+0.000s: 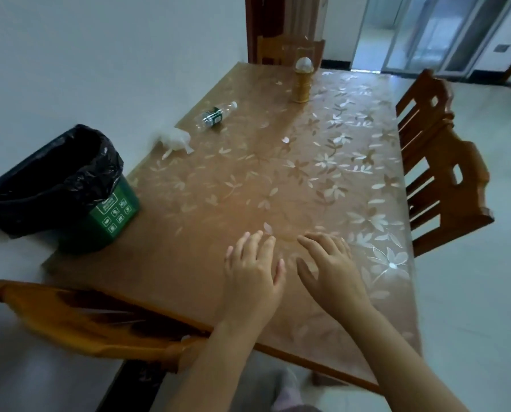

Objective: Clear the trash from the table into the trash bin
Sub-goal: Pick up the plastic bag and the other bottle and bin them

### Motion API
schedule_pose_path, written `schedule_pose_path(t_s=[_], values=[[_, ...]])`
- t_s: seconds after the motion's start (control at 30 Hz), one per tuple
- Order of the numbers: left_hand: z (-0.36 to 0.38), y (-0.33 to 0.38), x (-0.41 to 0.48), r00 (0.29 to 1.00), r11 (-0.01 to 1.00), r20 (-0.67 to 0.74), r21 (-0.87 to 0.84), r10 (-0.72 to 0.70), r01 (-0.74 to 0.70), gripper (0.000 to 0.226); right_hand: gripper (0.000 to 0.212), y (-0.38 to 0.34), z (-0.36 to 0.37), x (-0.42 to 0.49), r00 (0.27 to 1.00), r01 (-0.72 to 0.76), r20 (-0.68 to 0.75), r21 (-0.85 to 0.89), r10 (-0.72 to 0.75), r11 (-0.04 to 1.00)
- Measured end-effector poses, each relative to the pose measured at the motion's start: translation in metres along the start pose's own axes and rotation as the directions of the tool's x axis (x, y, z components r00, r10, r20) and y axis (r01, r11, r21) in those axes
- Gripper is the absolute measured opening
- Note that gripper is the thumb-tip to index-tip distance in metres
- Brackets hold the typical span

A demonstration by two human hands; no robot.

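Our left hand [252, 263] and right hand [327, 264] are flat over the near part of the counter [278, 185], side by side with a small gap between them. Both are spread wide and hold nothing.

The trash is far from us. A clear plastic bottle [215, 115] lies on its side near the far left edge. Just in front of it sits a crumpled white tissue [175, 141], right at the edge. A tiny white scrap [285, 140] lies near the middle, and another small scrap [278, 82] is far back. The tall brown jar [302, 84] stands upright at the far end; we think it is not trash.

The trash bin [70, 188], green with a black bag, stands at the left side, wide open on top.

We should reach for the tissue first, since it is nearest the bin. Pinch it softly so it does not slide off the edge. Then grab the bottle around its middle so it cannot roll away.
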State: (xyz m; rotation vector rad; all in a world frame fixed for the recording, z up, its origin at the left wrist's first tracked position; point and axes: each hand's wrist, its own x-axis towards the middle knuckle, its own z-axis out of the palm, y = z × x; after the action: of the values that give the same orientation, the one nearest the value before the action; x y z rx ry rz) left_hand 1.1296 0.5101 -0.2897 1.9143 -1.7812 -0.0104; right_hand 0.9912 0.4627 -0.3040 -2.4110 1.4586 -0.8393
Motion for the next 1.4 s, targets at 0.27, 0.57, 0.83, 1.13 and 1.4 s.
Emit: schedule_pose_path(t_s=[0.27, 0.57, 0.83, 1.13, 1.4], values=[[0.014, 0.027, -0.044, 0.999, 0.995, 0.027, -0.096, 0.037, -0.034, 0.046, 0.035, 0.005, -0.024, -0.061, 0.993, -0.121, -0.020, -0.065, 0.120, 0.991], [0.037, 0.101, -0.048, 0.992, 0.989, 0.058, -0.100, 0.114, -0.108, 0.046, 0.036, 0.060, -0.073, -0.093, 0.977, -0.171, -0.141, -0.069, 0.160, 0.983], [0.088, 0.242, -0.020, 0.990, 0.983, 0.002, -0.117, 0.142, -0.140, 0.038, 0.035, 0.173, -0.158, -0.100, 0.964, -0.134, -0.234, -0.033, 0.123, 0.990], [0.136, 0.357, 0.008, 0.991, 0.987, 0.009, -0.094, 0.134, -0.133, 0.040, 0.033, 0.296, -0.241, -0.099, 0.976, -0.124, -0.194, -0.103, 0.102, 0.987], [0.159, 0.382, 0.062, 0.995, 0.995, -0.050, -0.047, 0.088, -0.090, 0.039, 0.033, 0.334, -0.250, -0.048, 0.987, -0.008, -0.161, -0.087, -0.006, 0.996]])
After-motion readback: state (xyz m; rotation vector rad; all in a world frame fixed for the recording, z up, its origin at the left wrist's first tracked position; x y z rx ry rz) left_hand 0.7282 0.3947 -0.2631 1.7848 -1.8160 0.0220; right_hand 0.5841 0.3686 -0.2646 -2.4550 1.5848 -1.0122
